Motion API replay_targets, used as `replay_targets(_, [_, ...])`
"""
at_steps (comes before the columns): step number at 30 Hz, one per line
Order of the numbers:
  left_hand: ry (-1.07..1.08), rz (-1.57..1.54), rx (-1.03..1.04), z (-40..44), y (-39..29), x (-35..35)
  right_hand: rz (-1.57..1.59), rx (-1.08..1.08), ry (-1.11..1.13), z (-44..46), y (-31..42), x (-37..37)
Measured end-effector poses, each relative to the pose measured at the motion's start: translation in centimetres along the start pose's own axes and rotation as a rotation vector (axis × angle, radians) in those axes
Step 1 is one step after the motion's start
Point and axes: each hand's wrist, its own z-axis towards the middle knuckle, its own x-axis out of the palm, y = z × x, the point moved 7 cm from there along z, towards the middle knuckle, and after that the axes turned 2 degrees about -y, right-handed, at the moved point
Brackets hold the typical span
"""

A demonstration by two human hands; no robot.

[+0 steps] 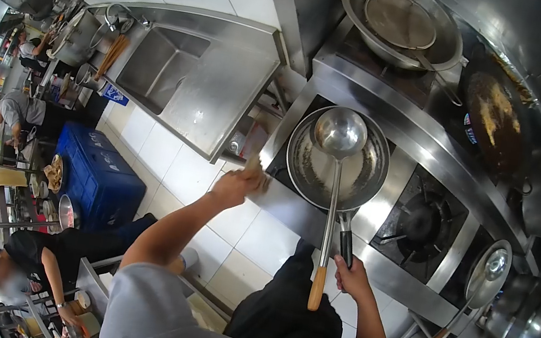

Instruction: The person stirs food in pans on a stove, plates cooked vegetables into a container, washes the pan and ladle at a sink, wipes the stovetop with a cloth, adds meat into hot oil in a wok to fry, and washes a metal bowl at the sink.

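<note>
My left hand is out over the floor beside the stove, closed on a blurred, brownish bunched cloth. With its fingers wrapped round the black handle, my right hand grips a frying pan that rests on a burner. A large metal ladle lies across the pan, its bowl inside. The ladle's wooden-tipped handle points back toward me and hangs over the stove's front edge. Pale liquid or residue and dark specks show in the pan under the ladle.
A bare gas burner sits right of the pan. Behind stand a metal basin with a strainer and a dark wok. Another ladle lies at right. A steel sink and blue crate are left; co-workers stand beyond.
</note>
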Motion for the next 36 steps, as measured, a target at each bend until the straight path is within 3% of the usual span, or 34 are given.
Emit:
replay_targets(1, [-0.006,0.002,0.008,0.0,1.6,-0.3,-0.031,-0.014,0.009,0.1,0.1,0.0])
replay_targets(3, [-0.331,-0.118,0.369,0.1,2.2,-1.7,-0.036,-0.021,0.023,0.1,0.1,-0.1])
replay_targets(4, [-0.209,-0.269,0.065,1.5,0.7,-5.5,-0.014,-0.006,0.039,0.1,0.2,0.2])
replay_targets(5, [-0.457,-0.086,0.073,1.9,0.8,-3.8,0.009,0.012,0.054,0.0,0.2,0.6])
replay_targets(7, [-0.828,-0.027,-0.27,0.1,-3.6,2.0,0.019,0.003,0.086,0.4,-0.4,1.3])
replay_targets(10, [-0.765,-0.344,-0.177,0.7,-14.5,9.1,0.062,-0.054,0.127,0.5,-1.4,1.6])
replay_targets(12, [-0.614,-0.793,-0.334,2.0,-23.3,8.9,0.141,-0.043,0.154,0.7,-1.9,1.3])
replay_targets(13, [-0.702,-1.045,-0.24,2.8,-28.1,11.9,0.142,-0.04,0.131,1.9,-3.6,1.0])
replay_targets(14, [-0.723,-1.199,-0.177,3.0,-31.7,13.4,-0.154,-0.391,-0.083,3.1,-4.1,-0.7])
replay_targets(15, [-0.739,-1.353,-0.112,3.2,-35.3,15.0,-0.32,-0.554,-0.19,1.3,-4.0,-2.3])
replay_targets(16, [-0.677,-1.21,-0.008,3.5,-37.9,14.3,-0.492,-0.7,-0.333,-0.7,-3.9,-3.9])
replay_targets(18, [-0.586,-0.89,0.19,4.4,-40.1,12.2,0.027,-0.373,-0.182,-5.9,-2.8,-6.4])
replay_targets(19, [-0.545,-0.72,0.279,4.9,-40.4,11.5,0.043,-0.345,-0.218,-8.6,-3.5,-8.7])
replay_targets(20, [-0.713,-0.479,0.303,5.0,-37.8,12.3,0.084,-0.373,-0.224,-11.4,-5.0,-11.1])
replay_targets(21, [-0.533,-0.216,0.109,6.0,-35.1,13.5,0.127,-0.404,-0.229,-14.4,-6.8,-13.8])
replay_targets(23, [-0.917,-0.11,-0.068,2.6,-32.3,10.4,0.163,-0.337,-0.305,-20.6,-11.3,-18.8])
replay_targets(26, [-0.786,-0.196,-0.074,4.5,-42.0,10.4,0.174,-0.299,-0.412,-28.1,-16.3,-22.8])
replay_targets(28, [-0.672,-0.427,-0.105,6.7,-50.5,14.6,0.297,-0.288,-0.486,-31.6,-18.5,-24.3])
replay_targets(31, [-0.391,-0.579,0.241,6.5,-62.1,16.4,0.381,-0.366,-0.528,-34.0,-20.7,-25.9])
replay_targets(32, [-0.526,-0.537,0.435,5.4,-63.9,16.2,0.397,-0.38,-0.603,-34.9,-20.7,-26.6])
replay_targets(33, [-0.536,-0.524,0.447,5.8,-63.7,16.8,0.404,-0.399,-0.606,-35.1,-21.6,-27.4])
replay_targets(34, [-0.389,-0.649,0.543,6.6,-63.2,16.7,0.446,-0.404,-0.699,-35.2,-23.5,-29.0])
replay_targets(36, [-0.343,-0.723,0.512,9.4,-59.8,14.2,0.521,-0.426,-0.895,-35.2,-26.4,-32.1])
